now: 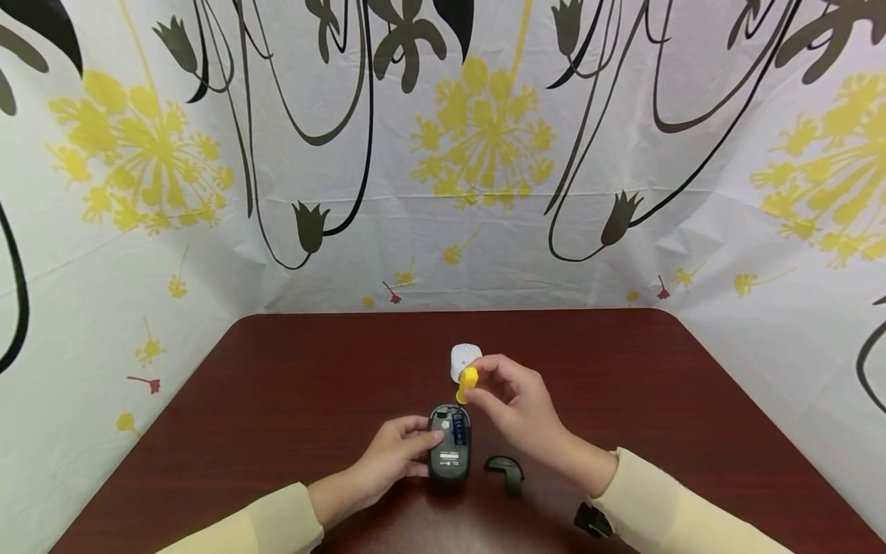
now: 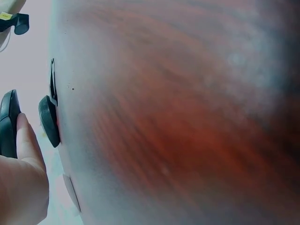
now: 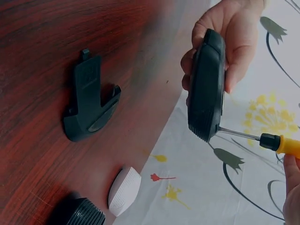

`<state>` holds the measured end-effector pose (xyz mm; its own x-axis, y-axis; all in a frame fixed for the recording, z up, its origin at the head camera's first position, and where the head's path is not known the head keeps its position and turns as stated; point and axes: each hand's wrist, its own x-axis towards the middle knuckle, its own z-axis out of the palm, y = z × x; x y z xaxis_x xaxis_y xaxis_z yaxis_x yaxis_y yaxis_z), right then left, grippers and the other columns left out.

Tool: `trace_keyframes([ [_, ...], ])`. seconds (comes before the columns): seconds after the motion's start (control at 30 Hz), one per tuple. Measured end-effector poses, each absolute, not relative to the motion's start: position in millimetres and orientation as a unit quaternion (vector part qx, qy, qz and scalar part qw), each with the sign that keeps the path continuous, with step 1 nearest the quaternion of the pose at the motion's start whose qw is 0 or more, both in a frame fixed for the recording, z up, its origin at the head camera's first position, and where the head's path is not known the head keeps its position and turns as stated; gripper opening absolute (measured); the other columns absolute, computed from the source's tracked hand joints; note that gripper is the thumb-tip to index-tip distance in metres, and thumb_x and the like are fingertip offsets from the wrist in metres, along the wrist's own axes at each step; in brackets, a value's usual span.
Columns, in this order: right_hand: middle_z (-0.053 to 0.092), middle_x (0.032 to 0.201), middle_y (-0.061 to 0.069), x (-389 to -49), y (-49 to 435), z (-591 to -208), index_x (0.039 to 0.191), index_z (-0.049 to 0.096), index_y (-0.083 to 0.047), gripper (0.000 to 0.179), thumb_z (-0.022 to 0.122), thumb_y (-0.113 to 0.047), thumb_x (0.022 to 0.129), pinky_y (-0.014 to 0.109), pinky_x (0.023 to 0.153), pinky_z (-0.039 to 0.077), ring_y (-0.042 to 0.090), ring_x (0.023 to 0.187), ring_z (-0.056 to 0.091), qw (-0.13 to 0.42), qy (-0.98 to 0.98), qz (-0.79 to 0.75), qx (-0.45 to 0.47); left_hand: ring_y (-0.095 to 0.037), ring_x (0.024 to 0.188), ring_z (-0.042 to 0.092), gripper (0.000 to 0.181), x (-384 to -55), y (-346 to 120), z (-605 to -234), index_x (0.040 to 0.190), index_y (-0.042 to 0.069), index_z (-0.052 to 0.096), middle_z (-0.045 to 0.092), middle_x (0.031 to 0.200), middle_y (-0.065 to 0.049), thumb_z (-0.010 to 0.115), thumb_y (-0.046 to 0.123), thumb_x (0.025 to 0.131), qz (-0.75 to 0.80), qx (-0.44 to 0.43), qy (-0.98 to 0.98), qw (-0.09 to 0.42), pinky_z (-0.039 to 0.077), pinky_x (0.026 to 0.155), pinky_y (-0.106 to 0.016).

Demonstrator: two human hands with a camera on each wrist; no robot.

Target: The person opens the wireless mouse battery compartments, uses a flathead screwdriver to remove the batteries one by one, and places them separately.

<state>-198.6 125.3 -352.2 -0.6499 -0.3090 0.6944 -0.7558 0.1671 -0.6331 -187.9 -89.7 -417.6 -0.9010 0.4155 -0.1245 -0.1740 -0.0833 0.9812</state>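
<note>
Left hand grips dark-grey oval plastic mouse, right hand pinches yellow-handled metal screwdriver at mouse end facing table's far edge.

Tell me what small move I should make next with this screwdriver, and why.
I'd probably turn the screwdriver gently with your right hand: it seems to reach one end of the dark mouse, which your left hand holds, and a detached cover lies on the table. I can't see whether a screw sits there.
</note>
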Motion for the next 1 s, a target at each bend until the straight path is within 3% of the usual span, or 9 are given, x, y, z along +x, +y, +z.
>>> trace_keyframes([
  [0.37, 0.068, 0.101, 0.006, -199.1, 125.1, -350.8, 0.109, 0.06, -0.005, 0.03, 0.07, 0.009, 0.084, 0.032, 0.071, 0.058, 0.021, 0.084, 0.068, 0.18, -0.717, 0.527, 0.419, -0.022, 0.087, 0.068, 0.043, -188.1, -88.1, -420.0, 0.124, -0.011, 0.053, 0.068, 0.104, -0.016, 0.063, 0.019, 0.095, 0.723, 0.09, 0.655, 0.202, 0.059, 0.072, -0.035],
  [0.5, 0.07, 0.103, 0.006, -202.4, 125.9, -352.2, 0.113, 0.061, -0.003, 0.028, 0.069, 0.005, 0.087, 0.029, 0.069, 0.058, 0.02, 0.085, 0.069, 0.179, -0.725, 0.517, 0.419, -0.021, 0.086, 0.067, 0.042, -188.4, -88.2, -421.4, 0.124, -0.011, 0.054, 0.068, 0.104, -0.016, 0.063, 0.019, 0.095, 0.72, 0.088, 0.657, 0.205, 0.059, 0.071, -0.035],
  [0.7, 0.071, 0.093, 0.004, -204.4, 126.8, -350.8, 0.105, 0.068, -0.003, 0.017, 0.069, -0.001, 0.089, 0.026, 0.06, 0.056, 0.014, 0.075, 0.067, 0.169, -0.743, 0.513, 0.395, -0.021, 0.087, 0.068, 0.042, -188.7, -88.5, -421.9, 0.123, -0.011, 0.054, 0.068, 0.104, -0.015, 0.063, 0.018, 0.095, 0.717, 0.09, 0.66, 0.207, 0.059, 0.07, -0.034],
  [1.0, 0.072, 0.094, 0.007, -213.8, 131.3, -345.4, 0.111, 0.067, -0.005, 0.02, 0.068, -0.011, 0.092, 0.026, 0.055, 0.052, 0.019, 0.072, 0.065, 0.149, -0.775, 0.524, 0.32, -0.022, 0.087, 0.068, 0.041, -187.9, -88.2, -423.6, 0.123, -0.012, 0.054, 0.068, 0.1, -0.015, 0.064, 0.012, 0.093, 0.714, 0.101, 0.662, 0.204, 0.059, 0.068, -0.035],
])
